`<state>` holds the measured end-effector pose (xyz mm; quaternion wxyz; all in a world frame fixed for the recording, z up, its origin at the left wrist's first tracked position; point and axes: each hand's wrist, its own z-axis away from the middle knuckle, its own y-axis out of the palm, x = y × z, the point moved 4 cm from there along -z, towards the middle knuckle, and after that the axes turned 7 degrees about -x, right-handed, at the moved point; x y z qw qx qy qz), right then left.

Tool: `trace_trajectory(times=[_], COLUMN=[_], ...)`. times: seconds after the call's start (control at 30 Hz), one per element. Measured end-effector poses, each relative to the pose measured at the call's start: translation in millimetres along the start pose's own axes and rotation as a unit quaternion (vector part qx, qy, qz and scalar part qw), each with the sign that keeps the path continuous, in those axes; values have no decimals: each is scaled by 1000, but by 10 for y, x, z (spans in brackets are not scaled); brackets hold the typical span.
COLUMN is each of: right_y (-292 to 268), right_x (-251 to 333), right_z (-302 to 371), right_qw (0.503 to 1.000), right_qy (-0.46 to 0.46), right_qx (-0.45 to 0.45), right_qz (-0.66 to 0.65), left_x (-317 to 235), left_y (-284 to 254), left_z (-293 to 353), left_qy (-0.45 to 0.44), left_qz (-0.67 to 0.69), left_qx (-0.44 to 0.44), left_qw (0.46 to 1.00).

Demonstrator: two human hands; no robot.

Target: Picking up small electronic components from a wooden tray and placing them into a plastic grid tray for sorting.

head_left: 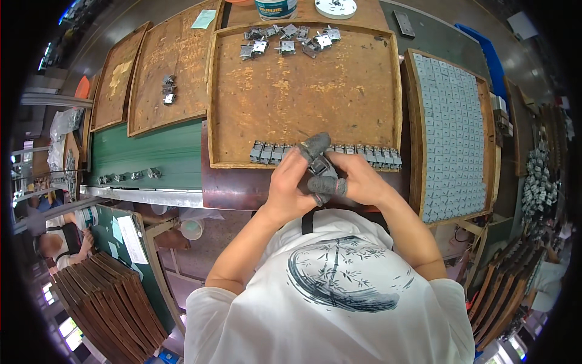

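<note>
My left hand (288, 187) and my right hand (362, 182) meet in front of my chest, over the near edge of a wooden tray (291, 109). Grey fabric covers some of the fingers on both. Between the fingertips they grip a small grey-and-black metal part (319, 165), partly hidden by the fingers. Just beyond the hands, a row of similar small parts (376, 155) stands along the tray's near side. More loose silver metal parts (287, 47) lie scattered at the tray's far side.
To the right, a wooden tray (416, 133) is packed with light grey pieces. Two wooden trays stand at left, one with a few metal parts (168, 91). Several parts (154, 173) sit on the green surface (148, 148). A tub (276, 9) and white lid (335, 8) are at the back.
</note>
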<state>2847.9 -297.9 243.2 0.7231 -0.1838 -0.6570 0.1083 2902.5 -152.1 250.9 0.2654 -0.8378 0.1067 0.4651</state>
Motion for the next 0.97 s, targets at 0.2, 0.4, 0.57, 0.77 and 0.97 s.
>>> trace_trajectory(times=[0.2, 0.4, 0.57, 0.77, 0.97], right_y=[111, -489, -1724, -2751, -3373], right_x=[-11, -145, -980, -1859, -2389], right_z=[126, 344, 1157, 2415, 3451], right_qw=[1000, 986, 902, 758, 670], right_qy=[3, 101, 127, 153, 306], right_qx=[0, -111, -405, -634, -637], right_qz=[-30, 75, -85, 13, 228], left_x=[-75, 317, 1304, 1699, 1636], left_y=[-38, -397, -1171, -1171, -964], left_z=[111, 40, 86, 139, 100], left_qy=[20, -1, -338, -345, -459], left_qz=[-39, -192, -114, -80, 90], left_qx=[30, 33, 44, 218, 201], left_qw=[999, 981, 933, 909, 861])
